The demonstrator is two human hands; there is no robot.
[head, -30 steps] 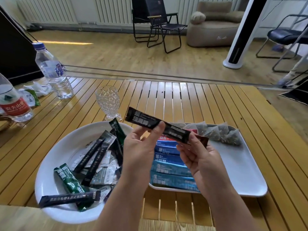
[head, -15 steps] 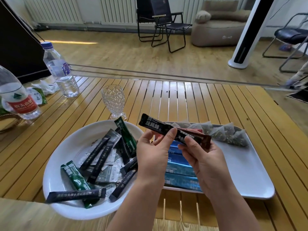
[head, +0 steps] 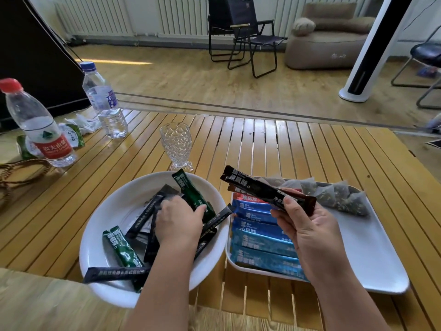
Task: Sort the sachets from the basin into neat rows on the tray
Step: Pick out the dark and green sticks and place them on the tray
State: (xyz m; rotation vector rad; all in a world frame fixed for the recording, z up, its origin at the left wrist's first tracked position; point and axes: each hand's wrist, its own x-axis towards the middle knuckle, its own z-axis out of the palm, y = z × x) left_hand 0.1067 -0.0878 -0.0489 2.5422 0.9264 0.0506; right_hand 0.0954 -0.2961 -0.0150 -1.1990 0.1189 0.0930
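Left hand (head: 177, 219) dropped into basin (head: 95, 247); right hand (head: 310, 232) holds dark sachets (head: 262, 191).

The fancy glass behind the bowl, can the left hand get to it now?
Probably yes. The left hand is down in the basin, and the glass stands just beyond its far rim, nothing between.

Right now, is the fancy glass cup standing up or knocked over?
Standing up. The glass cup sits on its foot on the wooden table, mouth facing up, just behind the white basin.
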